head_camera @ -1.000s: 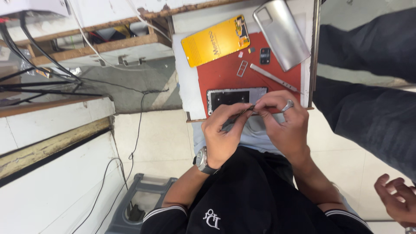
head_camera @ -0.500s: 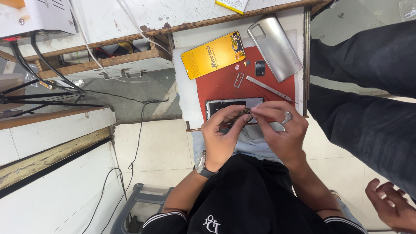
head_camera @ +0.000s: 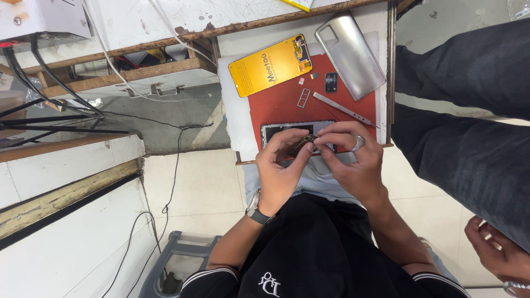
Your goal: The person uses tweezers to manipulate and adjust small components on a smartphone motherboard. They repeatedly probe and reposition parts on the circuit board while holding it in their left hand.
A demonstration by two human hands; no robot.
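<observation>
Pinching a small dark part [head_camera: 302, 144], both hands' fingers [head_camera: 323, 150] meet above the opened phone [head_camera: 276, 130].

The floor [head_camera: 187, 182] is laid with pale cream tiles, with a grey concrete patch [head_camera: 165, 118] beneath a rough wooden shelf [head_camera: 127, 74]. Black cables [head_camera: 49, 83] run from a white box [head_camera: 41, 19] at upper left, and a thin black wire [head_camera: 171, 182] trails across the tiles. A white panel with a worn wooden edge [head_camera: 61, 193] crosses the lower left. The desk [head_camera: 237, 110] has a white top framed in wood. Light is even and bright.
</observation>
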